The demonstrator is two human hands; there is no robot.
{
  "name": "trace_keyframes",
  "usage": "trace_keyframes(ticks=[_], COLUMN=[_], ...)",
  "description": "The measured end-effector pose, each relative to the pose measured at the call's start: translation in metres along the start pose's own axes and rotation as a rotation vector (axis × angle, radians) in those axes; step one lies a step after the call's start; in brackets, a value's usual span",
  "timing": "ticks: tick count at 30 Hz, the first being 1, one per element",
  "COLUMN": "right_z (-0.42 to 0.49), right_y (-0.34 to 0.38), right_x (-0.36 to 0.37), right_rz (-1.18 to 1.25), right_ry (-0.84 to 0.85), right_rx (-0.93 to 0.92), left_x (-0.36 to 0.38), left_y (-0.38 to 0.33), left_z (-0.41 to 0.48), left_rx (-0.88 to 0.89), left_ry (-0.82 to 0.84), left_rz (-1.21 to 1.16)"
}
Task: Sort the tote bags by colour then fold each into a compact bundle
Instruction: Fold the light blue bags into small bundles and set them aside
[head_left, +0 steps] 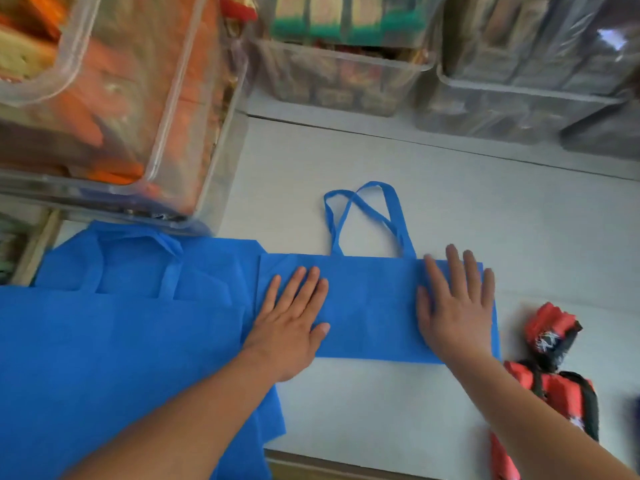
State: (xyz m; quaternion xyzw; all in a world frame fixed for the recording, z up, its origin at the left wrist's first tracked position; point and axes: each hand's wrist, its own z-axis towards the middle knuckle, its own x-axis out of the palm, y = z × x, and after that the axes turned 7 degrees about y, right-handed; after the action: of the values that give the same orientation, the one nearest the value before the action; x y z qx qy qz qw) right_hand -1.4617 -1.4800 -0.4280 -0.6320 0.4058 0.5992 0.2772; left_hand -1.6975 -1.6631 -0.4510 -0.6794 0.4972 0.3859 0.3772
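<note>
Forearms (173, 417): both come in from the near edge of the white table (381, 410).
Left hand (289, 320): flat, fingers straight and slightly spread, palm pressing the left end of the blue tote bag (370, 306). It grips nothing.
Right hand (453, 306): also flat with fingers spread, pressing the bag's right end. Nothing is pinched.
Bag in hand: lies on the table between the hands as a wide, short band, apparently folded once.
Handles (394, 216): crossed loops on the table beyond the bag's far edge, not yet tucked in.
Blue pile (121, 341): more blue totes, unfolded, overlapping at the left. Its edge runs under the left hand.
Finished bundles (550, 332): red-and-black rolls near the right edge, apart from the blue.
Bins (346, 74): clear tubs of fabric along the back.
Step, as I judge it: smoothing before the next fold.
Doing it well: sweep the palms outward from the centre to push air out, lay the handles down onto the panel, square the edges, then fold the ends inward while one palm pins the crease.
</note>
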Motion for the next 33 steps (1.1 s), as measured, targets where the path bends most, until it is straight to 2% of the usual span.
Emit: trace_keyframes(ticks=[2, 6, 9, 13, 17, 19, 21, 22, 25, 29, 31, 33], right_z=[-0.011, -0.021, -0.018, -0.020, -0.017, -0.017, -0.014, -0.014, -0.017, 0.002, 0.023, 0.041], right_y=[0.013, 0.017, 0.016, 0.016, 0.016, 0.011, -0.001, -0.009, -0.038, -0.067, -0.071, -0.071], right_x=[0.010, 0.026, 0.028, 0.029, 0.022, 0.011, -0.014, -0.029, -0.071, -0.085, -0.078, -0.067], right_rz=[-0.016, -0.037, -0.057, -0.056, -0.023, 0.111, 0.324, 0.353, 0.205, 0.438, 0.506, 0.512], right_ry=[0.078, 0.193, 0.195, 0.195, 0.270, 0.332, 0.436, 0.481, 0.475, 0.393, 0.331, 0.299], right_rx=[-0.154, -0.098, -0.095, -0.088, -0.088, -0.139, -0.160, -0.180, -0.223, -0.027, 0.094, 0.196], left_x=[-0.001, -0.012, -0.018, -0.014, -0.027, -0.046, -0.076, -0.090, -0.117, -0.126, -0.125, -0.118], left_y=[0.000, 0.007, 0.018, 0.024, 0.015, 0.011, 0.008, 0.007, 0.014, 0.027, 0.032, 0.034], left_z=[0.000, -0.004, -0.008, -0.014, -0.015, -0.013, -0.007, -0.003, 0.013, 0.037, 0.048, 0.057], left_rx=[0.013, 0.092, 0.256, 0.418, 0.380, 0.369, 0.291, 0.230, 0.089, -0.035, -0.081, -0.078], left_ry=[0.010, 0.099, 0.133, 0.084, 0.116, 0.163, 0.282, 0.330, 0.373, 0.301, 0.197, 0.006], left_rz=[-0.021, -0.063, -0.040, 0.159, 0.268, 0.151, -0.045, -0.113, -0.227, -0.232, -0.092, 0.109])
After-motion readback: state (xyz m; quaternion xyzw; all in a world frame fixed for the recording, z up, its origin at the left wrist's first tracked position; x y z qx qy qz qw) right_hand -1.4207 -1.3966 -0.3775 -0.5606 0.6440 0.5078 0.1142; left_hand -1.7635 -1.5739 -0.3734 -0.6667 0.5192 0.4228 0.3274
